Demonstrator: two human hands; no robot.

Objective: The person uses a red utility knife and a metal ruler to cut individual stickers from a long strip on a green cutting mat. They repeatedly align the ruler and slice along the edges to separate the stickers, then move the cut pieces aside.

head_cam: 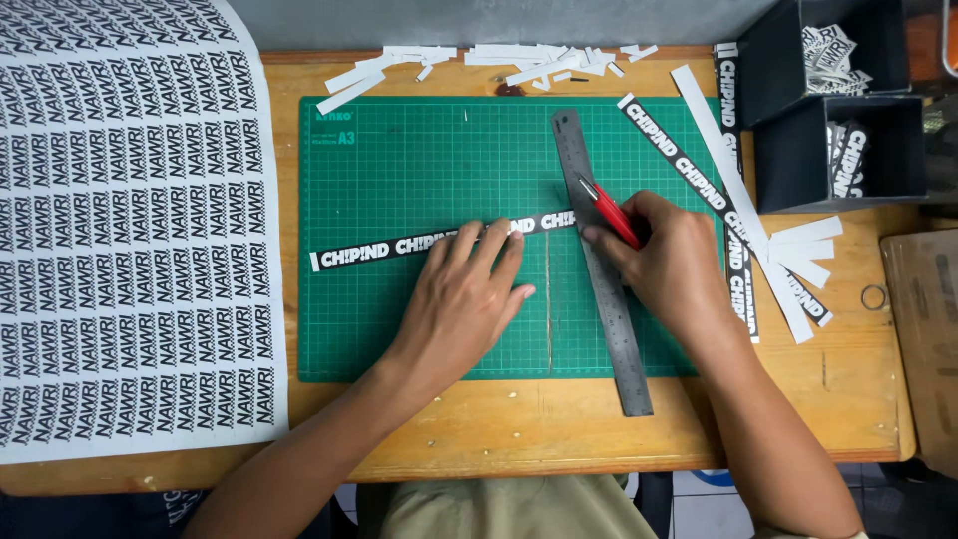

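While the left hand (467, 294) lies flat, fingers spread, on a black sticker strip (439, 242) w/ white lettering, the right hand (671, 262) is closed round a red knife (611, 212), tip down at the strip just beside a steel ruler (602, 262). Strip runs across the middle of a green cutting mat (399, 160), left end free, right end reaching the ruler. Ruler lies slightly tilted from upper mat to past the mat's near edge, onto the wooden tabletop (559, 429); right hand's fingertips rest on it. Hands are near each other, not touching, ruler & strip between them.

Left of the mat: a big white sheet (130, 220) of repeated black printed stickers, hanging over the tabletop's left side. Along the far edge: white paper offcuts (499, 60) scattered. Right of the right hand: more black strips (689, 165) lying diagonally, mixed w/ white strips (808, 245) fanned out. Top right: two black bins (798, 150), each w/ cut stickers inside. A small metal ring (874, 296) sits near the tabletop's right edge, beside a brown cardboard piece (923, 329)
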